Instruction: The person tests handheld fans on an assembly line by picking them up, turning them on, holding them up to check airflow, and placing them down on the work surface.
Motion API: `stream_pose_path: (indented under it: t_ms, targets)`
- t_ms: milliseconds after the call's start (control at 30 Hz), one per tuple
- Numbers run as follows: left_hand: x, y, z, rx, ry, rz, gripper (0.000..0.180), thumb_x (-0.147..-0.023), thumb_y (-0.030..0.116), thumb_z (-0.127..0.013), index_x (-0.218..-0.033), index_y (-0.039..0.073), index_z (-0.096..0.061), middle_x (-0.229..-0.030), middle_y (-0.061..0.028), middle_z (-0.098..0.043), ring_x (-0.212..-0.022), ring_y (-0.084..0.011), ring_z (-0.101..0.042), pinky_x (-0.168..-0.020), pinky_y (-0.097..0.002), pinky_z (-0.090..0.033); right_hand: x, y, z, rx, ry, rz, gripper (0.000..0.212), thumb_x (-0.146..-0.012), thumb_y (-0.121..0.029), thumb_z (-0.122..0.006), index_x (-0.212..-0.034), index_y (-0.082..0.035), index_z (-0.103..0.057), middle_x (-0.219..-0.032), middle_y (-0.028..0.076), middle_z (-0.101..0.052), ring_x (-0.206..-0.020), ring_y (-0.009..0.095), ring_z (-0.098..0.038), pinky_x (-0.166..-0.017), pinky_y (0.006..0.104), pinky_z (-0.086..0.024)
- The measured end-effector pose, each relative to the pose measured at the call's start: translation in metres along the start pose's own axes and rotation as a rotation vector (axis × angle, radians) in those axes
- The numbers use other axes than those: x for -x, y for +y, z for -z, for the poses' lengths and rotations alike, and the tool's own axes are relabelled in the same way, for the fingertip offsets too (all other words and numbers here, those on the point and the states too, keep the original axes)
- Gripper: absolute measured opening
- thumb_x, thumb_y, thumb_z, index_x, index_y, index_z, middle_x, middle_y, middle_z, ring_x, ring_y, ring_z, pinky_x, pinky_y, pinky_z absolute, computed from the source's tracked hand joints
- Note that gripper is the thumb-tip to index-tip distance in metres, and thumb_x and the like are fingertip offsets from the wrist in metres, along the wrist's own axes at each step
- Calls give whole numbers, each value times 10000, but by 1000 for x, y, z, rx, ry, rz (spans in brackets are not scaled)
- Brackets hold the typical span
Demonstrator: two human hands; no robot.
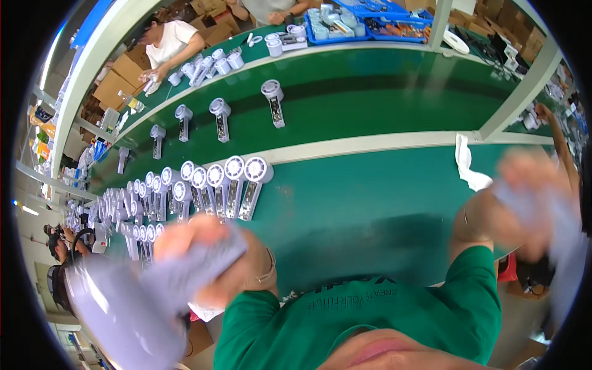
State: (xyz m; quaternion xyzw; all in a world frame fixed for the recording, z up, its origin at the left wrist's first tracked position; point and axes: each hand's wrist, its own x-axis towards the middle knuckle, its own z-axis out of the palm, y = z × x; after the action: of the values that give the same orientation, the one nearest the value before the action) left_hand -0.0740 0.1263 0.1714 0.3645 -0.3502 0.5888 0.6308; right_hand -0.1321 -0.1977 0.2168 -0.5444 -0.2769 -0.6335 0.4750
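Note:
My left hand (pixel 231 265) is closed round the handle of a lavender handheld fan (pixel 123 317). The fan's big rounded head hangs close at the lower left, smeared by motion. Raised at the far right, my right hand (pixel 524 185) has its fingers curled on a pale lavender piece (pixel 567 240). Blur hides what kind of thing that piece is. Rows of lavender handheld fans (pixel 256 169) lie on the green table beyond my left hand, their handles showing open insides. A white strip (pixel 468 166) lies at the table's far edge near my right hand.
Several fans (pixel 219 108) lie spaced out on the green conveyor (pixel 370 98) behind a pale rail. Blue trays (pixel 336 31) of parts stand beyond it. A co-worker in white (pixel 169 43) handles something at the upper left; other people are at the edges. Pale posts (pixel 524 92) rise at the right.

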Motion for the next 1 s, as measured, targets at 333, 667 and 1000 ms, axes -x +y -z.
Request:
stream_pose_path:
  t_ms: [333, 667, 1000]
  targets:
    - [74, 1, 55, -201, -814, 1601, 368, -800, -9, -649, -1144, -11, -519, -990, -72, -628, -897, -92, -579, -789, -235, -467, 74, 25, 35, 344, -1417, -1069, 352, -796, -149, -626, -1073, 20, -491, -820, 221, -602, -721, 366, -602, -650, 399, -477]
    - [55, 16, 60, -396, -1187, 1504, 360, -768, 134, -680, -1104, 37, -596, -852, -125, -650, -725, -200, -626, -707, -293, -499, 89, 17, 41, 344, -1571, -1279, 354, -791, -196, -619, -1052, 10, -500, -828, 243, -608, -770, 416, -591, -676, 451, -472]
    - [69, 26, 75, -545, -1224, 1596, 370, -748, 110, -700, -1089, -3, -612, -876, -98, -637, -765, -123, -593, -714, -261, -489, 93, 16, 45, 326, -1552, -1299, 348, -785, -184, -612, -1044, 28, -518, -824, 229, -601, -750, 396, -587, -673, 434, -464]
